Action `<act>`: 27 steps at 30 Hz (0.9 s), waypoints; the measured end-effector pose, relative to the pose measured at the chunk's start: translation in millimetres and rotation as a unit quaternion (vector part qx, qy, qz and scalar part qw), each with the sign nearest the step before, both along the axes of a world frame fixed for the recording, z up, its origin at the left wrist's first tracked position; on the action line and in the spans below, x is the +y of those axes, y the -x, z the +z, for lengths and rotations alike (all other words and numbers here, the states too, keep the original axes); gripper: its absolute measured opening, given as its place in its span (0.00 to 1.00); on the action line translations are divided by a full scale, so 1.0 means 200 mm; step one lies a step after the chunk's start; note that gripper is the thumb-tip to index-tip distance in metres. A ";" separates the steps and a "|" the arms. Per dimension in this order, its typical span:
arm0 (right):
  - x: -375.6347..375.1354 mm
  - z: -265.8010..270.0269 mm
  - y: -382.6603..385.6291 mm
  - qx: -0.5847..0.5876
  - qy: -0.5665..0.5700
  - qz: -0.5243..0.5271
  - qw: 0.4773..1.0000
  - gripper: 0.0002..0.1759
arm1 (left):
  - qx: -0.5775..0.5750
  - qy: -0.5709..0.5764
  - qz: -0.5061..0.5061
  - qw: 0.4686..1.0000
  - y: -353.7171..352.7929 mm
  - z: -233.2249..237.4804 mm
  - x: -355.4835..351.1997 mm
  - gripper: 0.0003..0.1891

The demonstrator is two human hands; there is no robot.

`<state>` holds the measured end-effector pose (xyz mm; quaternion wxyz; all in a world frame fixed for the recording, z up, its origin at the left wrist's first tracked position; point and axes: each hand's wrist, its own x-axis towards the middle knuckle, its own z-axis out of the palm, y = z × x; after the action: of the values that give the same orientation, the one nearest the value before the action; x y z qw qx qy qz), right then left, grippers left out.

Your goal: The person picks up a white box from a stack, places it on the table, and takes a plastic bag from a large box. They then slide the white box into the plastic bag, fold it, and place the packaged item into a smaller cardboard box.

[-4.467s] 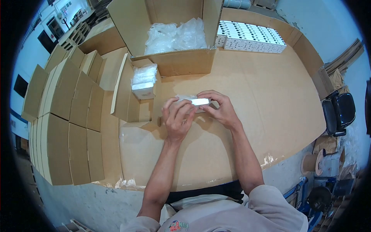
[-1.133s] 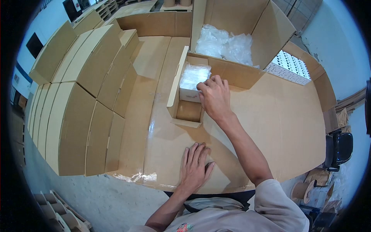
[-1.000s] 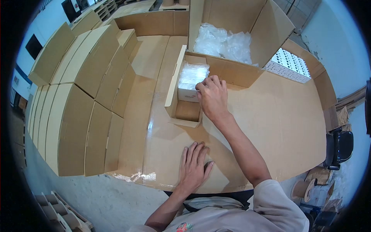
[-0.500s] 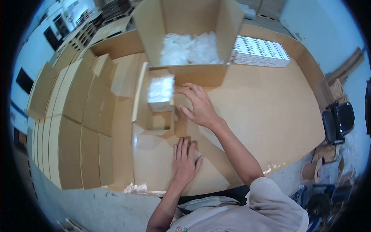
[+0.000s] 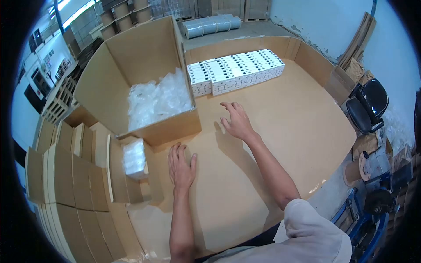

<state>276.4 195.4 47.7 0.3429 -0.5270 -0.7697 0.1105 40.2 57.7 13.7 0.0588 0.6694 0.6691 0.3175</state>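
My right hand (image 5: 239,125), empty with fingers parted, reaches toward white boxes (image 5: 247,70) at upper centre, where gripping would call for narrowed fingers, as my left hand (image 5: 181,170) spreads beside the carton (image 5: 117,173) of wrapped boxes (image 5: 134,158), lower left.

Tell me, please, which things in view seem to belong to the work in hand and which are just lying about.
Likely in the work:
white patterned boxes
large carton holding clear plastic
small open box with wrapped items
stacked brown boxes

Probably just lying about:
black chair
wrapped rolls
spool
wooden pallets
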 end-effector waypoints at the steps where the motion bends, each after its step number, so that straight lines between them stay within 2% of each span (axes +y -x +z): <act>1: 0.07 0.01 -0.01 -0.006 -0.001 -0.006 1.000 0.30 | 0.006 -0.006 0.005 1.000 0.00 -0.01 0.01 0.25; 4: 0.25 0.00 -0.01 -0.054 -0.020 -0.041 0.998 0.31 | 0.009 -0.011 0.008 1.000 0.00 -0.02 0.01 0.25; 13: 0.65 -0.10 0.02 -0.086 -0.106 -0.068 0.988 0.33 | -0.005 0.012 0.025 1.000 -0.01 0.01 0.04 0.25; 16: 0.63 -0.06 0.01 -0.077 -0.116 -0.070 0.988 0.28 | -0.002 0.009 0.027 1.000 -0.02 0.02 0.05 0.23; 19: 0.67 -0.07 -0.03 -0.071 -0.167 -0.056 0.982 0.22 | -0.003 0.011 0.030 0.999 -0.03 0.03 0.05 0.23; 22: 0.70 -0.07 -0.08 -0.064 -0.245 -0.030 0.967 0.21 | -0.004 0.016 0.032 0.999 -0.03 0.03 0.06 0.23; 27: 0.72 -0.08 -0.14 -0.113 -0.192 0.005 0.975 0.19 | -0.005 0.031 0.032 0.999 -0.02 0.02 0.06 0.24</act>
<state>304.0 339.4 31.7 0.3475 -0.4564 -0.8133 -0.0975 45.0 68.9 18.1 0.0731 0.6435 0.6996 0.3018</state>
